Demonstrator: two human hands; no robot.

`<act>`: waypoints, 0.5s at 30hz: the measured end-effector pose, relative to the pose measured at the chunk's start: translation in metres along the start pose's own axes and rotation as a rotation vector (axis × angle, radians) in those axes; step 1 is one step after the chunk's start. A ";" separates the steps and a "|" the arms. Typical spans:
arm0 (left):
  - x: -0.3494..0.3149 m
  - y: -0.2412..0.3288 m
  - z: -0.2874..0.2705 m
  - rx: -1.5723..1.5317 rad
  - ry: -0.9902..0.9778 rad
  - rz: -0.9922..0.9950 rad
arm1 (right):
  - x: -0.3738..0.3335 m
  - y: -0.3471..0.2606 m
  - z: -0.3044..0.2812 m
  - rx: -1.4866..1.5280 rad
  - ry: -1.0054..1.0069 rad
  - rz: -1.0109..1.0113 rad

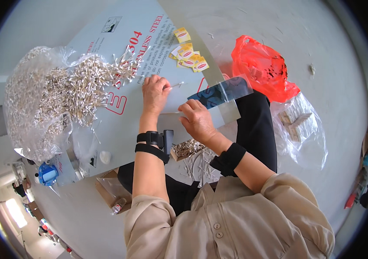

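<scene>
My left hand (155, 92) is closed in a pinch on a cotton swab (177, 84), whose white tip points right over the sheet-covered table (127, 129). Close by on the right, my right hand (197, 118) has its fingers curled together. A thin white stick (170, 113) runs from its fingertips toward my left wrist; its ends are hard to see. Just beyond the right hand lies a clear, dark-blue plastic bag (220, 93), flat at the table's right edge. A big heap of cotton swabs (80, 88) spills out of a clear bag (17, 103) at the left.
Several small yellow-and-white cards (188, 54) lie at the far edge. A red plastic bag (257, 64) and a clear bag with packs (298, 125) are on the right. Below the near edge are a box of swabs (188, 149) and a cardboard box (110, 190). A blue container (47, 174) stands left.
</scene>
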State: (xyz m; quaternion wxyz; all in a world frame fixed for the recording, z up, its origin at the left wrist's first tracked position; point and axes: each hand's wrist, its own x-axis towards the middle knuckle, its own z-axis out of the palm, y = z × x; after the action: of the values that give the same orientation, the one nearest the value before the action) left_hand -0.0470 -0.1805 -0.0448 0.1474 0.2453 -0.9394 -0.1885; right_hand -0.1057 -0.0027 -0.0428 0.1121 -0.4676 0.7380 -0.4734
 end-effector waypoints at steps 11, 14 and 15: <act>-0.087 0.028 0.005 -0.084 0.194 -0.150 | 0.024 0.024 0.002 -0.148 -0.027 -0.112; -0.090 0.030 0.009 -0.107 0.189 -0.138 | 0.024 0.022 -0.006 -0.152 -0.077 -0.080; -0.091 0.031 0.010 -0.112 0.186 -0.129 | 0.023 0.022 -0.007 -0.136 -0.079 -0.063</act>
State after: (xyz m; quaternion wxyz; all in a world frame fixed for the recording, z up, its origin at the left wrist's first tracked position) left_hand 0.0129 -0.1060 -0.0569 0.2350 0.3129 -0.8921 -0.2261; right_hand -0.1353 -0.0145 -0.0500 0.0943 -0.5153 0.7484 -0.4068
